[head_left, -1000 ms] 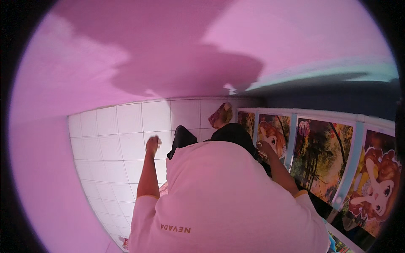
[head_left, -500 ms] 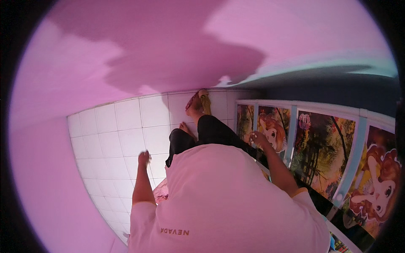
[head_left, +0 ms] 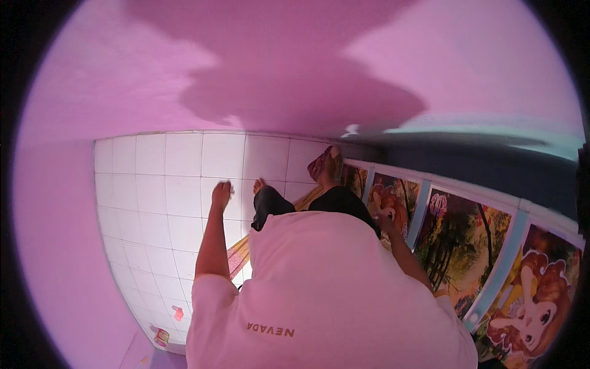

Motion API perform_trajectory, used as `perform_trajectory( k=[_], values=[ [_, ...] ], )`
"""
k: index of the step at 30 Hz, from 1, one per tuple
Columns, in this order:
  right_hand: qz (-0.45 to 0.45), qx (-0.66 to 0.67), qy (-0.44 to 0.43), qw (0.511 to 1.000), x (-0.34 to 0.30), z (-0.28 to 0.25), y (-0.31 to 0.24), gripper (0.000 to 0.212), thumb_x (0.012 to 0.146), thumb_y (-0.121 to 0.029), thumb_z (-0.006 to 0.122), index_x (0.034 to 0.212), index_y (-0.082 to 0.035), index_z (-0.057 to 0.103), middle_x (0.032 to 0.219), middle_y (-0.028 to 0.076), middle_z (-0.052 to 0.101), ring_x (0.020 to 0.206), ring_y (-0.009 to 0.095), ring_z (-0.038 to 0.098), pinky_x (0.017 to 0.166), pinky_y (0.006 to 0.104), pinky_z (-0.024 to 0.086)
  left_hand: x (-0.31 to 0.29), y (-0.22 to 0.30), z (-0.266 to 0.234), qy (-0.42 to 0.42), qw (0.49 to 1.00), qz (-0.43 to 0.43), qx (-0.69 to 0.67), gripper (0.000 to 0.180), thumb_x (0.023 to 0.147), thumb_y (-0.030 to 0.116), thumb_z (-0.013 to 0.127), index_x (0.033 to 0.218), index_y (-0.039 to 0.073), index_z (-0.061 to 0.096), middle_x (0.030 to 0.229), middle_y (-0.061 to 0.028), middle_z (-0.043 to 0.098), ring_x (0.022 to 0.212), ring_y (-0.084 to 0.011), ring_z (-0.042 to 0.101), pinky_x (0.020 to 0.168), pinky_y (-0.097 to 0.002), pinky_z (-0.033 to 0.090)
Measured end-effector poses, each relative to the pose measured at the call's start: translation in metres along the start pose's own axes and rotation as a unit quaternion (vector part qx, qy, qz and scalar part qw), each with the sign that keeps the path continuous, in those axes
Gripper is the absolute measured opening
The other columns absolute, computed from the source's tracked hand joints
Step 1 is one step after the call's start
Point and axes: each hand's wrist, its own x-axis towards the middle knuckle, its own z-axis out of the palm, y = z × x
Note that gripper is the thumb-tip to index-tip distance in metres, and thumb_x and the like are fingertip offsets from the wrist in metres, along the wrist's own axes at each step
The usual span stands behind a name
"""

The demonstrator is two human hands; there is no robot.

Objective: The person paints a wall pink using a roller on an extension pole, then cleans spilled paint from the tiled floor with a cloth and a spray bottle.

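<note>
My left hand (head_left: 222,194) hangs over the white tiled floor (head_left: 222,155), forward of my body. Its fingers look loosely apart, slightly smeared, with nothing seen in them. My right hand (head_left: 387,222) is low beside the picture-covered cabinet front (head_left: 464,230); its fingers are blurred and partly lost against the picture. Under my bare right foot lies a dark red patterned cloth (head_left: 317,165) on the tiles. A yellow and pink strip of cloth (head_left: 239,255) shows along my left side, and more yellow cloth (head_left: 309,198) appears between my legs.
A pink wall (head_left: 153,80) with my shadow on it rises ahead, and another pink wall (head_left: 55,246) stands at the left. The cabinet runs along my right. A small red thing (head_left: 178,313) and a small container (head_left: 161,337) lie on the floor at lower left.
My right foot and the dark red cloth have shifted right, closer to the cabinet. The left hand has swung forward, while the right hand has dropped back a little.
</note>
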Motion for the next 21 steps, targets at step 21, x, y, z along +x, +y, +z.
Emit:
perform_trajectory(
  k=[21],
  values=[
    [-0.073, 0.098, 0.066, 0.990, 0.063, 0.050, -0.052, 0.035, 0.092, -0.025, 0.051, 0.117, -0.001, 0.053, 0.092, 0.010, 0.063, 0.072, 0.017, 0.062, 0.070, 0.0326, 0.051, -0.110, -0.080, -0.078, 0.009, 0.978, -0.195, -0.069, 0.037, 0.092, 0.038, 0.047, 0.100, 0.002, 0.054, 0.087, -0.0098, 0.064, 0.069, -0.0198, 0.064, 0.051, -0.0335, 0.050]
  ],
)
